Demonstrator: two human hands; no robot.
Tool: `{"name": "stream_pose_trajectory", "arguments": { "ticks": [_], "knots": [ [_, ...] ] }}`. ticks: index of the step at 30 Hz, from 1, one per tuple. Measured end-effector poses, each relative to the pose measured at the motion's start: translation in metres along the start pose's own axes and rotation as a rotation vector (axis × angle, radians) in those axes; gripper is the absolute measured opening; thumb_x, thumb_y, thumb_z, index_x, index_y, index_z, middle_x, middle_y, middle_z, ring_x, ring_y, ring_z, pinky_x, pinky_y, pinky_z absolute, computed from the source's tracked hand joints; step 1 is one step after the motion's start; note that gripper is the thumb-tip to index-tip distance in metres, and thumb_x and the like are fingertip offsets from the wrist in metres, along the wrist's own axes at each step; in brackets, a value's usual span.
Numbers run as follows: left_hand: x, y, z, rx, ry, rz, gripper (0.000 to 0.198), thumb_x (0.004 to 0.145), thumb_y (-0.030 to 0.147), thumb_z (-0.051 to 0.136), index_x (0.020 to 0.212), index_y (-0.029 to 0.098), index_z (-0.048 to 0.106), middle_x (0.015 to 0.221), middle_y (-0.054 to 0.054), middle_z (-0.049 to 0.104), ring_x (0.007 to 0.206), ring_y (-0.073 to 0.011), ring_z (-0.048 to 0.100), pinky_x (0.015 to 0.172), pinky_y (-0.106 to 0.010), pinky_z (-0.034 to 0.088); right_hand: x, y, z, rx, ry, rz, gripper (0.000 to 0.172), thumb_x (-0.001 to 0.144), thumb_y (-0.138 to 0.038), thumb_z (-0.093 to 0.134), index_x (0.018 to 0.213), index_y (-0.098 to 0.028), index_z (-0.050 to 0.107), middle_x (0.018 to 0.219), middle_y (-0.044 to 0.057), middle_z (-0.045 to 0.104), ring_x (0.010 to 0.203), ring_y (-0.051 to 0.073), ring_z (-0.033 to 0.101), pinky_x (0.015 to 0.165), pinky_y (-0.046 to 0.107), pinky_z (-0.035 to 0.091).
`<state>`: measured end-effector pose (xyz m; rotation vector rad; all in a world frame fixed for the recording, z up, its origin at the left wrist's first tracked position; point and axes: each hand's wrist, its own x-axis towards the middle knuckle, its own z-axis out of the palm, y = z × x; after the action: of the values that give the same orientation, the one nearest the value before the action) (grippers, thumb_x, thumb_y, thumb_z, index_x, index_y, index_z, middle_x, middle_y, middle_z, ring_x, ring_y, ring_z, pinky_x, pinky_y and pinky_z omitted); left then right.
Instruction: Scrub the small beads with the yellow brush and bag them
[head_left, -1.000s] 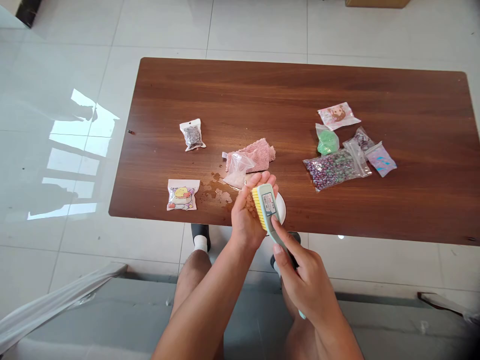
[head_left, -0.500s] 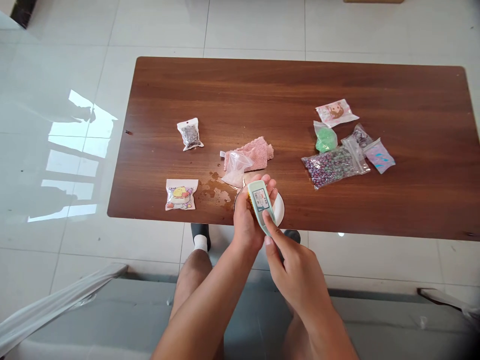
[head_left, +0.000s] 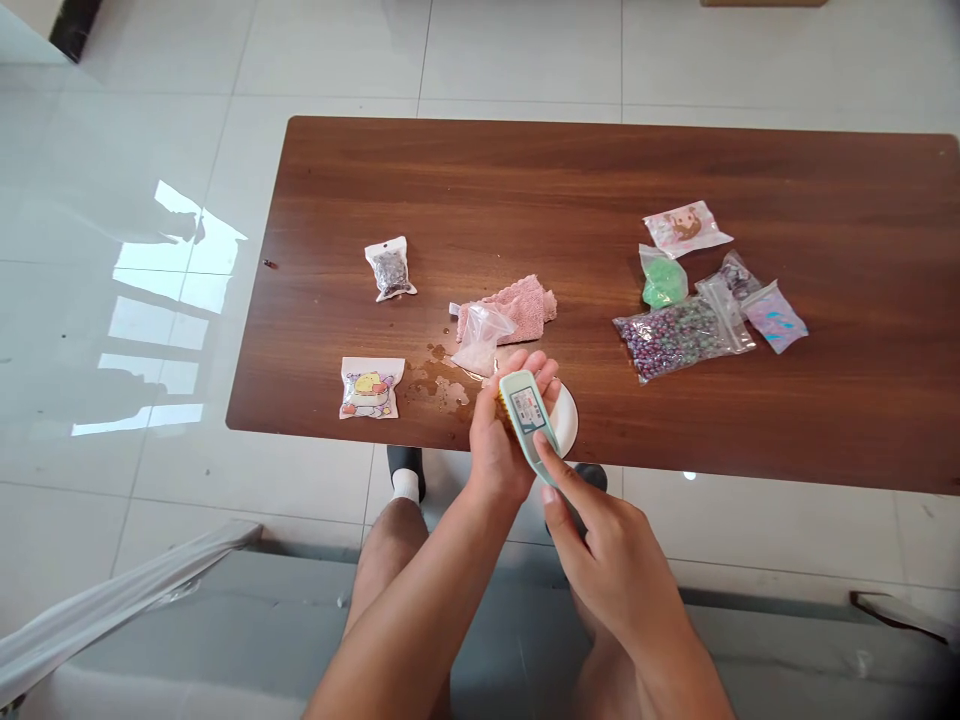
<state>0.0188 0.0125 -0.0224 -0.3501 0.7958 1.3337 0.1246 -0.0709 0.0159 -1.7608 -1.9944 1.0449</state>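
Observation:
My right hand [head_left: 611, 535] grips the handle of a pale green brush [head_left: 528, 408], index finger stretched along its back. A printed label is on the brush's back, and yellow bristles show at its left edge. Palm up beneath it is my left hand [head_left: 501, 448], fingers extended; the bristle side faces this palm. Partly hidden under both hands, a white plate [head_left: 568, 425] sits at the near edge of the table. Just beyond lie a clear plastic bag [head_left: 480, 340] and a pink cloth [head_left: 525, 308].
Water is spilled on the wooden table [head_left: 450, 180] left of the plate. Two small packets, one grey-filled [head_left: 391, 270] and one with a cartoon print [head_left: 371, 388], lie to the left. Rightward are a bag of purple beads [head_left: 671, 338], a green bag [head_left: 664, 282] and several packets.
The brush has shifted slightly toward me over my left palm, and more of its yellow bristles show. The whole view has moved a little; the things on the table lie as before.

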Motion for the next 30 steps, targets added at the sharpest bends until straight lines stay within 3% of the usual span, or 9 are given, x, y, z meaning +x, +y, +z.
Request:
{"name": "stream_pose_trajectory", "arguments": {
  "ticks": [4, 6, 8, 12, 18, 22, 25, 28, 30],
  "knots": [
    [0.001, 0.005, 0.000, -0.046, 0.077, 0.005, 0.018, 0.097, 0.030, 0.055, 0.098, 0.019, 0.070, 0.087, -0.003, 0.075, 0.078, -0.0139, 0.074, 0.077, -0.025, 0.058, -0.006, 0.006, 0.002, 0.164, 0.066, -0.014, 0.054, 0.103, -0.026, 0.049, 0.157, -0.031, 0.048, 0.082, 0.002, 0.077, 0.058, 0.016, 0.062, 0.059, 0.029, 0.053],
    [0.003, 0.011, -0.004, -0.071, 0.089, 0.022, 0.013, 0.093, 0.027, 0.058, 0.088, 0.019, 0.065, 0.071, 0.002, 0.066, 0.058, -0.0090, 0.064, 0.061, -0.019, 0.052, -0.011, 0.009, 0.002, 0.346, 0.069, 0.016, 0.052, 0.104, -0.030, 0.052, 0.155, -0.033, 0.050, 0.072, 0.000, 0.071, 0.051, 0.014, 0.055, 0.053, 0.028, 0.051],
    [0.002, 0.017, -0.008, -0.098, -0.001, 0.003, 0.011, 0.089, 0.021, 0.058, 0.078, 0.018, 0.059, 0.061, 0.005, 0.054, 0.045, -0.0051, 0.050, 0.046, -0.015, 0.040, -0.015, 0.011, 0.004, 0.583, 0.058, 0.087, 0.051, 0.104, -0.033, 0.052, 0.155, -0.034, 0.051, 0.060, -0.003, 0.061, 0.044, 0.012, 0.046, 0.044, 0.026, 0.044],
    [-0.002, 0.027, -0.010, -0.081, -0.144, -0.091, 0.022, 0.084, 0.017, 0.054, 0.065, 0.019, 0.044, 0.052, 0.008, 0.032, 0.035, -0.0043, 0.026, 0.035, -0.016, 0.018, -0.017, 0.011, 0.010, 0.971, 0.087, 0.257, 0.051, 0.102, -0.040, 0.057, 0.153, -0.033, 0.053, 0.055, -0.006, 0.048, 0.042, 0.010, 0.041, 0.039, 0.023, 0.037],
    [-0.006, 0.029, -0.001, 0.055, -0.068, -0.190, 0.051, 0.102, 0.043, 0.045, 0.059, 0.022, 0.027, 0.048, 0.009, 0.016, 0.035, -0.0063, 0.011, 0.034, -0.019, 0.011, -0.012, 0.013, 0.012, 1.120, 0.038, 0.310, 0.064, 0.101, -0.047, 0.059, 0.160, -0.027, 0.043, 0.055, -0.008, 0.044, 0.042, 0.009, 0.037, 0.038, 0.021, 0.035],
    [-0.005, 0.026, 0.000, 0.112, -0.051, -0.205, 0.052, 0.105, 0.044, 0.041, 0.060, 0.021, 0.030, 0.048, 0.009, 0.019, 0.035, -0.0059, 0.014, 0.034, -0.018, 0.012, -0.011, 0.014, 0.010, 1.129, 0.090, 0.327, 0.067, 0.101, -0.047, 0.059, 0.162, -0.028, 0.038, 0.055, -0.008, 0.045, 0.042, 0.009, 0.035, 0.038, 0.021, 0.035],
    [-0.001, 0.023, 0.000, 0.051, -0.036, -0.154, 0.043, 0.106, 0.034, 0.042, 0.066, 0.019, 0.044, 0.052, 0.008, 0.033, 0.037, -0.0053, 0.030, 0.038, -0.016, 0.026, -0.012, 0.014, 0.011, 1.070, 0.103, 0.284, 0.059, 0.101, -0.045, 0.059, 0.157, -0.030, 0.048, 0.056, -0.008, 0.045, 0.042, 0.009, 0.036, 0.037, 0.021, 0.038],
    [0.003, 0.021, -0.001, 0.000, -0.020, -0.101, 0.030, 0.104, 0.022, 0.045, 0.078, 0.016, 0.059, 0.067, 0.002, 0.059, 0.056, -0.0076, 0.059, 0.059, -0.018, 0.050, -0.012, 0.017, 0.011, 0.934, 0.101, 0.278, 0.055, 0.102, -0.045, 0.057, 0.155, -0.032, 0.050, 0.057, -0.007, 0.045, 0.043, 0.009, 0.038, 0.038, 0.021, 0.038],
    [0.004, 0.019, -0.001, 0.007, 0.009, -0.081, 0.025, 0.102, 0.019, 0.047, 0.085, 0.015, 0.066, 0.081, -0.003, 0.071, 0.075, -0.0109, 0.070, 0.077, -0.022, 0.057, -0.011, 0.018, 0.010, 0.789, 0.057, 0.284, 0.056, 0.103, -0.044, 0.054, 0.157, -0.031, 0.048, 0.057, -0.007, 0.044, 0.045, 0.010, 0.040, 0.040, 0.022, 0.038]
  ]
}}
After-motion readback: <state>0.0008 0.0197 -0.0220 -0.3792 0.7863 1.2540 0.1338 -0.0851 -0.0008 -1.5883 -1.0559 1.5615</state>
